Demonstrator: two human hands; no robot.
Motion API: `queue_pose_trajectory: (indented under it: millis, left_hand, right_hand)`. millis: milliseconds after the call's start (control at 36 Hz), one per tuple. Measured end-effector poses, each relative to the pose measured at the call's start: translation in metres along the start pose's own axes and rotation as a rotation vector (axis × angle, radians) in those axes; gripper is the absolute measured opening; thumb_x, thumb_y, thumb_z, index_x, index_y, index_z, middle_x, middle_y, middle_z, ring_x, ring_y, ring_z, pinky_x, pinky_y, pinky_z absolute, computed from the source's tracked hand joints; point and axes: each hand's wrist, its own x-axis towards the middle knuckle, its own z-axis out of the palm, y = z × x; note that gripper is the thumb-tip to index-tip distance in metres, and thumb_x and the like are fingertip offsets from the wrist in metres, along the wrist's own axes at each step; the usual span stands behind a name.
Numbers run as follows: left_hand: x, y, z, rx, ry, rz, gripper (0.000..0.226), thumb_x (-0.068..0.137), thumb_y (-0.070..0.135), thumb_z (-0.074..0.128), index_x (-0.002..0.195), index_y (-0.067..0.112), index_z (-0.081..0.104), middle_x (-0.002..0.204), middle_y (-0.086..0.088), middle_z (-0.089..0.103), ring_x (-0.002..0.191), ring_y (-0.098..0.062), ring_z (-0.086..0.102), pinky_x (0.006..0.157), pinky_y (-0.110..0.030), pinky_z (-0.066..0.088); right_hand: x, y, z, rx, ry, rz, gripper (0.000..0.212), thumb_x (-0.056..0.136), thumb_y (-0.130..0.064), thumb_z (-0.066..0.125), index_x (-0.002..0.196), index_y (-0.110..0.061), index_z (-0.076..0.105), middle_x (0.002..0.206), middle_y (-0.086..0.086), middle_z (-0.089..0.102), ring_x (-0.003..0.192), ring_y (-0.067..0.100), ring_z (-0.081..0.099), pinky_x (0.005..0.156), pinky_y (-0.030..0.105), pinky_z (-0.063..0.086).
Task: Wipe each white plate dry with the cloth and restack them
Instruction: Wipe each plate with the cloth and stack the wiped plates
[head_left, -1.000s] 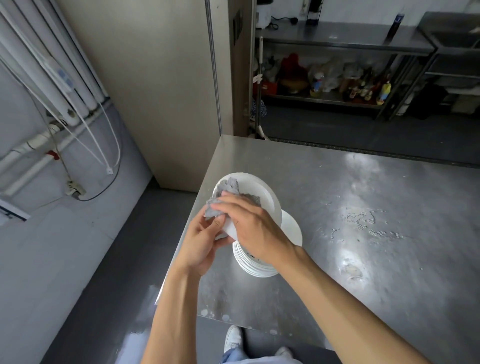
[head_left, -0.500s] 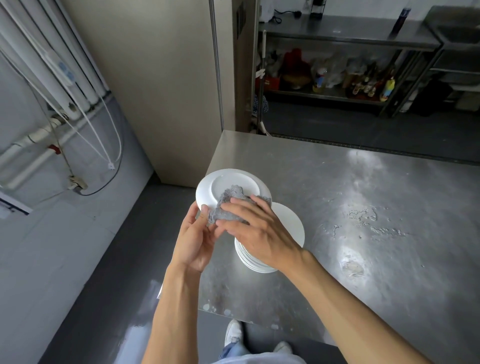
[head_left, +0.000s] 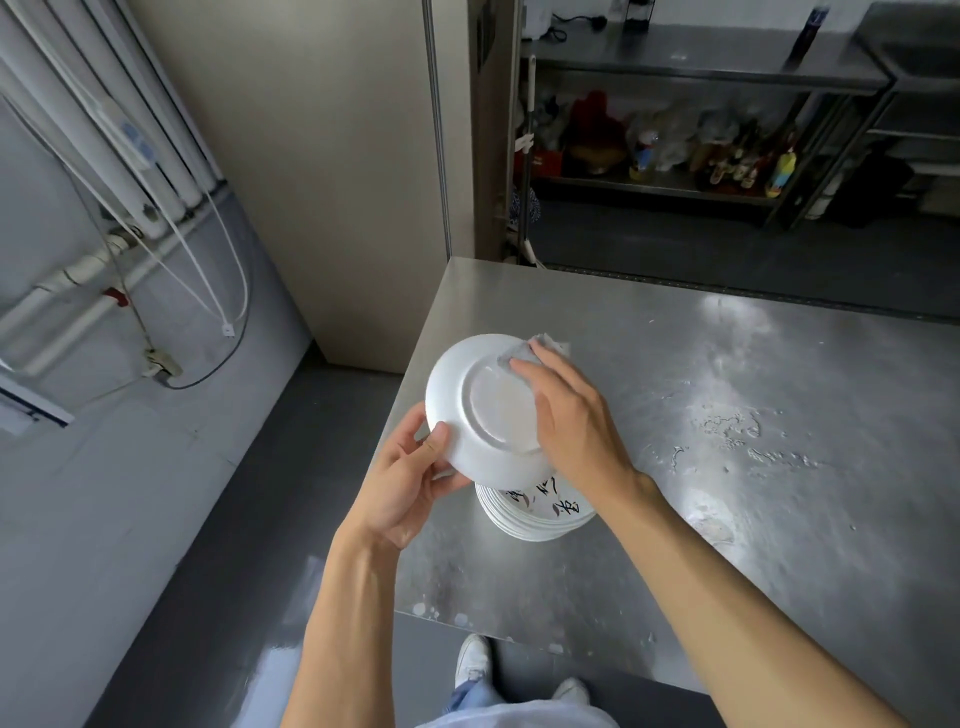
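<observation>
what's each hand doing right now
Left hand: closed on the rim of the white plate.
Right hand: open, straight fingers pressing the cloth against that plate.

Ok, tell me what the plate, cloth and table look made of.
Plate: probably glazed ceramic, possibly melamine; smooth white with a soft sheen and a raised foot ring.
Cloth: soft grey textile, perhaps terry or microfibre; nubby and crumpled.
Table: stainless steel, it seems; brushed silvery sheet with blurred reflections and dried water marks.
</observation>
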Motion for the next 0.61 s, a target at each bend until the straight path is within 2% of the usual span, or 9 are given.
queue_pose_trajectory:
  millis: [56,167,278,389,444,528,611]
  left_hand:
    - [-0.002,0.003,0.006,0.045,-0.026,-0.003,0.035,0.100,0.026,0.066,0.135,0.024,0.067,0.106,-0.019,0.064,0.088,-0.027,0.063,0.094,-0.050,0.062]
    - [0.000,0.006,0.018,0.087,-0.022,0.035,0.037,0.101,0.024,0.061,0.138,0.019,0.064,0.113,-0.016,0.072,0.089,-0.023,0.073,0.082,-0.038,0.062]
    - [0.003,0.006,0.018,0.049,0.062,0.068,0.036,0.107,0.018,0.055,0.142,0.015,0.060,0.123,-0.021,0.070,0.105,-0.031,0.071,0.092,-0.049,0.063]
    - [0.003,0.007,0.012,-0.011,0.088,0.082,0.039,0.101,0.020,0.060,0.140,0.015,0.062,0.117,-0.016,0.070,0.097,-0.027,0.068,0.080,-0.034,0.062]
    - [0.004,0.006,0.010,-0.044,0.095,0.085,0.042,0.099,0.025,0.061,0.140,0.013,0.062,0.114,-0.015,0.067,0.091,-0.022,0.064,0.080,-0.032,0.061]
    - [0.006,0.007,0.004,-0.105,0.118,0.098,0.044,0.100,0.027,0.060,0.141,0.010,0.060,0.124,-0.014,0.071,0.094,-0.019,0.072,0.083,-0.032,0.063]
    - [0.008,0.009,-0.002,-0.096,0.137,0.103,0.045,0.101,0.027,0.060,0.143,0.011,0.059,0.125,-0.012,0.072,0.094,-0.018,0.074,0.085,-0.034,0.063]
  right_hand:
    - [0.008,-0.009,-0.002,0.003,-0.024,-0.037,0.047,0.093,0.015,0.048,0.130,-0.008,0.066,0.147,0.014,0.053,0.140,0.028,0.047,0.115,0.041,0.039]
    - [0.014,-0.025,-0.001,0.038,-0.150,-0.186,0.047,0.091,0.015,0.049,0.128,-0.008,0.068,0.146,0.011,0.055,0.141,0.024,0.046,0.117,0.037,0.036]
    - [0.001,-0.034,0.005,0.149,-0.277,-0.283,0.046,0.093,0.013,0.050,0.126,-0.012,0.069,0.148,0.003,0.053,0.144,0.013,0.040,0.118,0.030,0.034]
    - [-0.007,-0.029,0.007,0.177,-0.243,-0.304,0.052,0.088,0.016,0.053,0.125,-0.016,0.070,0.145,0.002,0.056,0.139,0.012,0.046,0.115,0.021,0.035]
    - [-0.008,-0.023,0.007,0.134,-0.227,-0.331,0.051,0.085,0.018,0.056,0.122,-0.013,0.072,0.141,0.005,0.059,0.133,0.019,0.053,0.114,0.028,0.040]
    - [-0.011,-0.011,0.007,0.054,-0.197,-0.368,0.044,0.081,0.021,0.060,0.111,-0.008,0.076,0.134,0.009,0.064,0.125,0.028,0.061,0.108,0.043,0.047]
    - [-0.017,0.004,0.003,0.007,-0.141,-0.396,0.038,0.082,0.020,0.062,0.107,-0.005,0.077,0.129,0.012,0.067,0.120,0.030,0.064,0.104,0.044,0.049]
